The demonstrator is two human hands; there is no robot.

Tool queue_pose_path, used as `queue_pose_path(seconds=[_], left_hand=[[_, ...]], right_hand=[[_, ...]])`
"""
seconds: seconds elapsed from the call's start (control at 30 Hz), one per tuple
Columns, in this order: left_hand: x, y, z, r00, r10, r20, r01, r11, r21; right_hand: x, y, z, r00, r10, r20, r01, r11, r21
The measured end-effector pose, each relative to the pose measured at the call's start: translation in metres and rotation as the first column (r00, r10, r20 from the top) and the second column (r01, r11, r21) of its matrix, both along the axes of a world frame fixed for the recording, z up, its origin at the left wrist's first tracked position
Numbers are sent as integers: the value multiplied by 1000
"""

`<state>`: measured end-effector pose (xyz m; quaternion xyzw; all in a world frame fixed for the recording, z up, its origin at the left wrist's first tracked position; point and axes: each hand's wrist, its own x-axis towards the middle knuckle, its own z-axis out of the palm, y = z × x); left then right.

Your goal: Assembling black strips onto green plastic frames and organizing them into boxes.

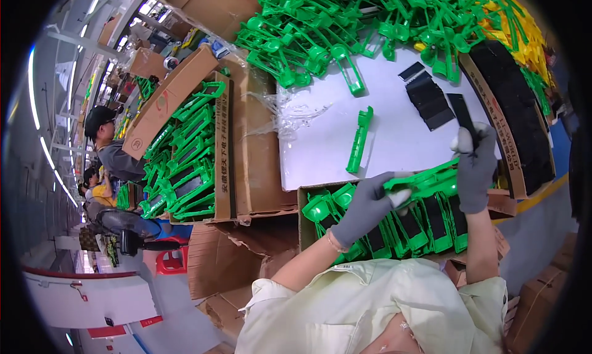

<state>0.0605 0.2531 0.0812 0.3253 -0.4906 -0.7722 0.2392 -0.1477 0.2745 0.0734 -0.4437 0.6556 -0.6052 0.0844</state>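
My left hand (365, 209), in a grey glove with pale fingertips, is closed on one end of a green plastic frame (427, 181). My right hand (478, 172), gloved the same way, pinches a flat black strip (459, 110) that points up and away from me. The frame's far end lies just beside the right wrist. Below both hands sits an open carton (302, 221) packed with green frames, many with black panels in them. On the white tabletop (320, 153) lies a single green frame (359, 139). Overlapping black strips (428, 101) rest farther right.
A heap of green frames (345, 21) covers the table's far side, with yellow pieces (524, 33) at its right. A carton of black strips (509, 101) stands right. Another carton of green frames (191, 150) stands left, near people (111, 144) and a red stool (172, 261).
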Motion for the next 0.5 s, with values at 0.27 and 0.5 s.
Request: queue_pose_path(seconds=[0.27,0.5], left_hand=[[15,-12,4,960,279,37,-276,959,-72],[17,-5,0,969,245,-11,-244,968,59]], right_hand=[[-25,27,44,952,171,255,-172,985,-17],[6,46,48,781,479,402,-618,686,383]])
